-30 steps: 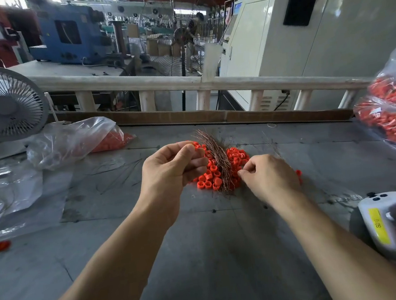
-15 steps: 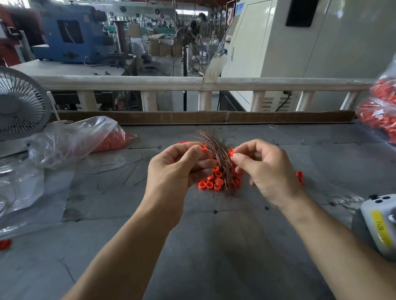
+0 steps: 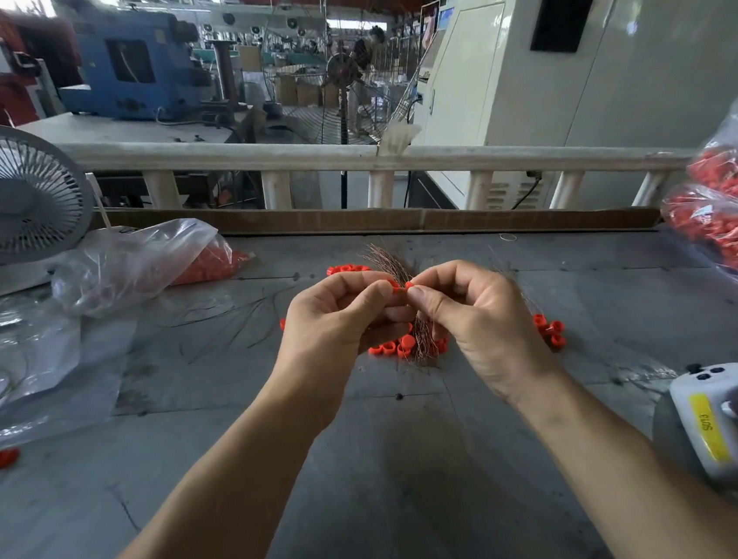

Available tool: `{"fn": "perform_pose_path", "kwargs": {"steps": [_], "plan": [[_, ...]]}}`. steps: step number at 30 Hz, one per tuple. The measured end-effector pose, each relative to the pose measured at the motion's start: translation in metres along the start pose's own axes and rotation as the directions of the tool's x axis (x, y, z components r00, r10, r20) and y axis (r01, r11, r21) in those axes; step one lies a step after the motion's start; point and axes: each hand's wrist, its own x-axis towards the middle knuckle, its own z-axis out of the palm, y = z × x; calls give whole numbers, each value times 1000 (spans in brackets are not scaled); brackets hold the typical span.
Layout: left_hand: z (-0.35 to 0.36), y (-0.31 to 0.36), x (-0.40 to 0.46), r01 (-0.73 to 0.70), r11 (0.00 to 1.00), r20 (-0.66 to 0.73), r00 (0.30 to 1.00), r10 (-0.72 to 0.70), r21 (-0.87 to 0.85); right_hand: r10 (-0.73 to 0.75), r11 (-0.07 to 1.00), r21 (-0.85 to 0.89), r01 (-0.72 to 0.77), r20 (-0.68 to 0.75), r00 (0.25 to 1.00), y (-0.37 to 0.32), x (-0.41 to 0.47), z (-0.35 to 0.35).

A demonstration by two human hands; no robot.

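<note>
My left hand (image 3: 343, 316) and my right hand (image 3: 475, 313) meet fingertip to fingertip above the grey table (image 3: 379, 483). Each pinches a small orange plastic cap; the left hand's cap (image 3: 392, 284) and the right hand's cap (image 3: 409, 285) nearly touch. A bundle of thin copper wires (image 3: 390, 261) stands behind the fingers and shows again below them. A pile of loose orange caps (image 3: 392, 347) lies on the table under the hands, partly hidden. Whether a wire is held between the fingers is hidden.
A clear bag with orange caps (image 3: 147, 266) lies at the left beside a white desk fan (image 3: 8, 199). A large bag of orange parts (image 3: 734, 222) hangs at the right edge. A white device with a yellow label (image 3: 710, 421) sits at the lower right. One stray cap (image 3: 3, 458) lies far left.
My right hand rose from the pile with a cap and moved left to meet the left hand. Both hands are now closer to the camera, fingertips together.
</note>
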Motion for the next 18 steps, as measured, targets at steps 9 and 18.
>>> {"fn": "perform_pose_path", "kwargs": {"steps": [9,18], "plan": [[4,1,-2,-117,981,3,993,118,156,-224,961,-174,216,-32,974,-5,-3,4],[6,1,-3,-193,944,23,981,194,268,-237,955,-189,229,-21,971,-9,-3,3]]}}
